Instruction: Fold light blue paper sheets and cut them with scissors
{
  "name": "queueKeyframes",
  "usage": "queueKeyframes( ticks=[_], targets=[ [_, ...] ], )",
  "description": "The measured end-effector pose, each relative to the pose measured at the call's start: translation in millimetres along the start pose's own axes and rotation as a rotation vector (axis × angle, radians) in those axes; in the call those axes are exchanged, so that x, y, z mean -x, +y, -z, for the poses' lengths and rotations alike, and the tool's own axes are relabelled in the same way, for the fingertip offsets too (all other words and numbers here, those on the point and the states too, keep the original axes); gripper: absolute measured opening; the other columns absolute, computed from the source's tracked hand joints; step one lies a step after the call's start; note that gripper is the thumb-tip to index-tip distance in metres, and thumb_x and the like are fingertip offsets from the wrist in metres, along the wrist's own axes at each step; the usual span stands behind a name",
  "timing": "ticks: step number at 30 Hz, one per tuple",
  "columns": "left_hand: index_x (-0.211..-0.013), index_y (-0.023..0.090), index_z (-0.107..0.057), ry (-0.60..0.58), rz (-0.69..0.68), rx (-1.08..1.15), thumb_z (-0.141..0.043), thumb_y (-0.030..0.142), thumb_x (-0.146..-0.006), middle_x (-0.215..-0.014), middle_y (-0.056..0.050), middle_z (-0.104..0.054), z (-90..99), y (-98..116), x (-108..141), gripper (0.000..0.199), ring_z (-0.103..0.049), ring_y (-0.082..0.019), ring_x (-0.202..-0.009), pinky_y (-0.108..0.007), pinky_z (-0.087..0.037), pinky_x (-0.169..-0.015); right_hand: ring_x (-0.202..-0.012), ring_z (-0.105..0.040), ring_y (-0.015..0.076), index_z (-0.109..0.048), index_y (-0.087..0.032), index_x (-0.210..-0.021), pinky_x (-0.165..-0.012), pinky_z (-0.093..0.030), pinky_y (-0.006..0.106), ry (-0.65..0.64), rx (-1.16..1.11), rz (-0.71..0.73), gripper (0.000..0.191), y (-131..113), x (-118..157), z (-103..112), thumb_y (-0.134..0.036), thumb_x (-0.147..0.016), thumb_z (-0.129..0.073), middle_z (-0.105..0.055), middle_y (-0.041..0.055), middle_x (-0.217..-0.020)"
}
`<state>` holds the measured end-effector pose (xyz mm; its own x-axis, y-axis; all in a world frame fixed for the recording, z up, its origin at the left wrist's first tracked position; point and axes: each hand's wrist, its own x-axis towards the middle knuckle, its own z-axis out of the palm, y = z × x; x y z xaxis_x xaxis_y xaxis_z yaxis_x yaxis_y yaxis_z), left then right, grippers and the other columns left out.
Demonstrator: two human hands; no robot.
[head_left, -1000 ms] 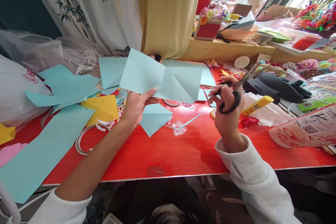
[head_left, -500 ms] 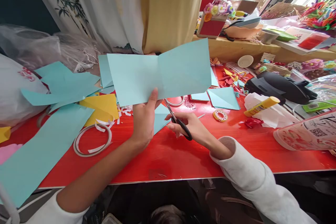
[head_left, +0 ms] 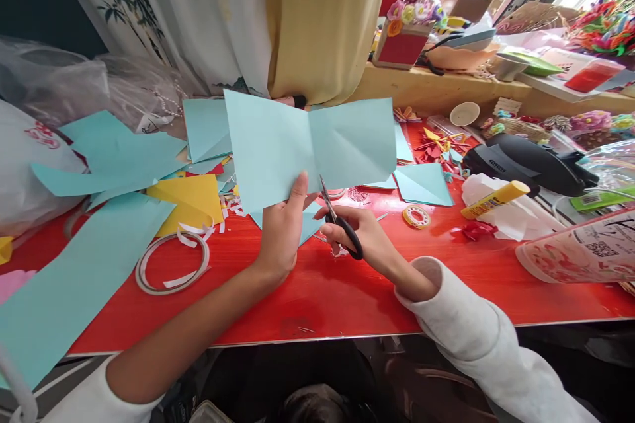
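A light blue sheet of paper [head_left: 270,145] with a crease down its middle is held up above the table. My left hand [head_left: 284,228] grips its lower edge, thumb in front and fingers behind. In my right hand [head_left: 360,232] is a pair of black-handled scissors [head_left: 326,197], blades pointing up at the sheet's lower edge beside the crease. Whether the blades have bitten into the paper I cannot tell. Behind the hands, another blue piece of paper [head_left: 311,225] lies on the red table, partly hidden.
Blue paper strips [head_left: 109,244], yellow paper [head_left: 191,201] and a tape roll [head_left: 140,271] lie left. To the right are folded blue paper [head_left: 424,184], a small yellow tape roll [head_left: 416,217], a glue stick [head_left: 496,199] and a pink-patterned cup [head_left: 578,251]. A curtain [head_left: 317,26] hangs behind.
The blue sheet has shifted right and its left half has turned, so the crease shows more sharply. My left hand moved right with it, and the scissors' tips now meet the lower edge.
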<state>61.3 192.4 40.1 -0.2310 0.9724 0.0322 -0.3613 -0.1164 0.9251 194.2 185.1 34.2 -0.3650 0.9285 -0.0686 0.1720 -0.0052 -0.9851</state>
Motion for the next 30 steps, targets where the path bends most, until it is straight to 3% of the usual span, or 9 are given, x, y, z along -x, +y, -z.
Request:
queueKeyframes(
  ticks=[5, 8, 18, 30],
  targets=[
    [-0.079, 0.020, -0.064, -0.009, 0.016, -0.082, -0.067, 0.043, -0.075, -0.074, 0.000, -0.065, 3.0, -0.8, -0.7, 0.024, -0.062, -0.015, -0.069, -0.027, -0.051, -0.071, -0.043, -0.046, 0.0098, -0.059, -0.019, -0.085, -0.044, -0.035, 0.023, 0.015, -0.035, 0.029, 0.033, -1.5, 0.4, 0.8, -0.049, -0.077, -0.066, -0.049, -0.0052, -0.049],
    [-0.062, 0.018, -0.060, -0.014, -0.022, -0.118, -0.068, 0.039, -0.075, -0.062, 0.002, -0.059, 4.5, -1.2, -1.0, 0.025, -0.056, -0.012, -0.062, -0.028, -0.049, -0.072, -0.043, -0.046, 0.0098, -0.059, -0.018, -0.084, -0.045, -0.035, 0.023, 0.013, -0.036, 0.024, 0.033, -1.1, 0.1, 1.1, -0.050, -0.076, -0.066, -0.049, -0.0051, -0.049],
    [-0.061, 0.018, -0.061, -0.060, -0.073, -0.140, -0.066, 0.034, -0.077, -0.061, 0.002, -0.062, 3.7, 2.1, 0.8, 0.022, -0.059, -0.014, -0.062, -0.028, -0.049, -0.072, -0.044, -0.046, 0.0105, -0.060, -0.017, -0.088, -0.045, -0.036, 0.024, 0.028, -0.002, 0.007, 0.038, -2.1, 0.5, 0.8, -0.051, -0.072, -0.069, -0.047, -0.0059, -0.047],
    [-0.063, 0.018, -0.064, -0.026, -0.056, -0.146, -0.068, 0.036, -0.075, -0.062, 0.001, -0.065, 3.8, 0.2, -0.6, 0.022, -0.061, -0.014, -0.062, -0.029, -0.050, -0.072, -0.042, -0.045, 0.0087, -0.058, -0.018, -0.080, -0.041, -0.033, 0.022, 0.064, -0.039, -0.005, 0.037, -3.9, 2.7, -1.0, -0.051, -0.070, -0.071, -0.045, -0.0071, -0.049]
  ],
)
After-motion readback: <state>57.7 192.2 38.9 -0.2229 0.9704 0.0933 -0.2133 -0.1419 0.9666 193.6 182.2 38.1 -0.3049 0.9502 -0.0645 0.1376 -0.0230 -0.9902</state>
